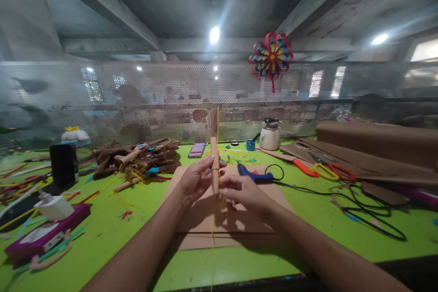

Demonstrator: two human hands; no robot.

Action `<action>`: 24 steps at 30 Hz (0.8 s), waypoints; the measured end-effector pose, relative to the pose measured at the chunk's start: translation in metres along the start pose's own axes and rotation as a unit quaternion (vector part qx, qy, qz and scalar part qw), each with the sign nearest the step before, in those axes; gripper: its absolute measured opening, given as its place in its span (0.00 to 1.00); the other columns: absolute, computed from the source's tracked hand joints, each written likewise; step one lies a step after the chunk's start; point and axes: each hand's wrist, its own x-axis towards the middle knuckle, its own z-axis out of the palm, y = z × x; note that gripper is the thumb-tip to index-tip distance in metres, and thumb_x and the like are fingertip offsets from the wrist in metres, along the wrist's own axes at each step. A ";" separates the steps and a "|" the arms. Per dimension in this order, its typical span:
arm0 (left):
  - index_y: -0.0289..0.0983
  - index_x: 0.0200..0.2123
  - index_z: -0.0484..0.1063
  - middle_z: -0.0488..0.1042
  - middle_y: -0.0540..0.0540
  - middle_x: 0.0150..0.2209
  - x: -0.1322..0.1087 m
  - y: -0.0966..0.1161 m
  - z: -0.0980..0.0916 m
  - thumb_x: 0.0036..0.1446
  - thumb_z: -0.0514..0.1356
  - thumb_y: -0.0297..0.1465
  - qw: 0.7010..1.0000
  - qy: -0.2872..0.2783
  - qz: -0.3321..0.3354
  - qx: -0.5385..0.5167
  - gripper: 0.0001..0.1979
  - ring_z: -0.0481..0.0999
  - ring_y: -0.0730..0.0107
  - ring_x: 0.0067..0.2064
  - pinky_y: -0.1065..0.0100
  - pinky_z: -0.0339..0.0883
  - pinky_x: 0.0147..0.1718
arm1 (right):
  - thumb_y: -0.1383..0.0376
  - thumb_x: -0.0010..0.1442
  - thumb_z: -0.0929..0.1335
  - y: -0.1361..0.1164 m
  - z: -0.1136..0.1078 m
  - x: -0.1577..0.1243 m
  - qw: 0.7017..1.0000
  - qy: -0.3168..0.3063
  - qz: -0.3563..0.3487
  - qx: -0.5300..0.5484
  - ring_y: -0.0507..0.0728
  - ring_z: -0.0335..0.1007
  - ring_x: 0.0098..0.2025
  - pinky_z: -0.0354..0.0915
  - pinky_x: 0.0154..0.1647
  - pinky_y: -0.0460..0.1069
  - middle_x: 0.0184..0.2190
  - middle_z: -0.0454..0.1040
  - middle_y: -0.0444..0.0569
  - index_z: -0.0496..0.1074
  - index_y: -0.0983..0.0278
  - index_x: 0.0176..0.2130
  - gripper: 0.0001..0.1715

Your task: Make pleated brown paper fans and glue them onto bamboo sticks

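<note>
My left hand (197,178) is closed round a small wooden stick broom (214,155), held upright over a brown cardboard sheet (191,219); bristles fan out at its top. My right hand (241,191) sits just right of the stick's lower end, fingers pinched on a thin yellow string (212,232) that runs down from the stick toward me. A blue glue gun (253,174) lies just behind my right hand.
On the green table: a heap of finished brooms and fibres (137,159) at left, a phone (196,149), a white jar (269,136), orange and yellow scissors (320,169), cardboard rolls (376,139) at right, black cable (369,212), a pink box (44,235) near left.
</note>
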 end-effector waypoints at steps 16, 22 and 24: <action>0.32 0.35 0.71 0.71 0.46 0.29 -0.002 -0.002 0.004 0.48 0.63 0.27 0.999 -0.020 0.031 0.009 0.09 0.72 0.73 0.31 0.66 0.69 0.39 | 0.66 0.49 0.64 0.005 0.002 0.000 0.997 -0.015 0.011 -0.071 0.45 0.58 0.16 0.55 0.18 0.42 0.15 0.64 0.40 0.65 0.67 0.20 0.09; 0.34 0.36 0.69 0.70 0.49 0.29 -0.002 -0.002 0.004 0.48 0.63 0.26 0.999 -0.019 0.045 0.008 0.10 0.71 0.74 0.31 0.63 0.69 0.38 | 0.73 0.46 0.61 0.007 0.003 0.000 0.995 -0.010 0.009 -0.099 0.46 0.57 0.16 0.53 0.17 0.42 0.13 0.62 0.40 0.64 0.66 0.19 0.08; 0.35 0.36 0.69 0.70 0.50 0.29 -0.001 -0.002 0.005 0.47 0.63 0.26 0.999 -0.009 0.044 0.008 0.10 0.71 0.74 0.30 0.64 0.69 0.37 | 0.74 0.46 0.60 0.008 0.004 0.000 0.994 -0.004 0.002 -0.112 0.46 0.57 0.16 0.54 0.18 0.42 0.13 0.63 0.40 0.65 0.67 0.19 0.09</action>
